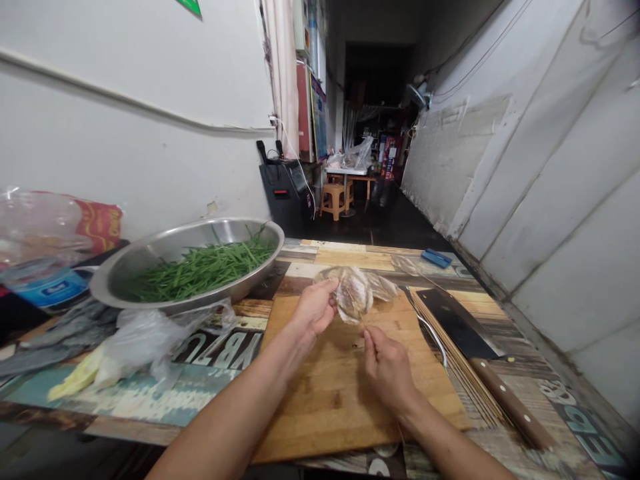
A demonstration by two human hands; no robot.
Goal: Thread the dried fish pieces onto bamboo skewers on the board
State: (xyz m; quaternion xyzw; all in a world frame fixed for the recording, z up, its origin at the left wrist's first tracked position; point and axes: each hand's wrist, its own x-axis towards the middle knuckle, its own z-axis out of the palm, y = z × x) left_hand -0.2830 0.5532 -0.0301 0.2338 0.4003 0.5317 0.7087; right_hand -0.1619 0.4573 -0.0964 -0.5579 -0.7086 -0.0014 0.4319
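Note:
My left hand is closed on the edge of a flat, whitish-brown piece of dried fish, held up over the wooden cutting board. Just below it, my right hand pinches a thin wooden skewer, whose upper end meets the lower edge of the fish. Whether the tip has gone through cannot be made out. More dried fish pieces lie behind, at the board's far edge. To the right of the board rests a bundle of wooden skewers.
A cleaver with a brown handle lies right of the skewers. At left stands a steel basin of cut green stalks, with a plastic bag before it. A blue object sits near the table's far edge.

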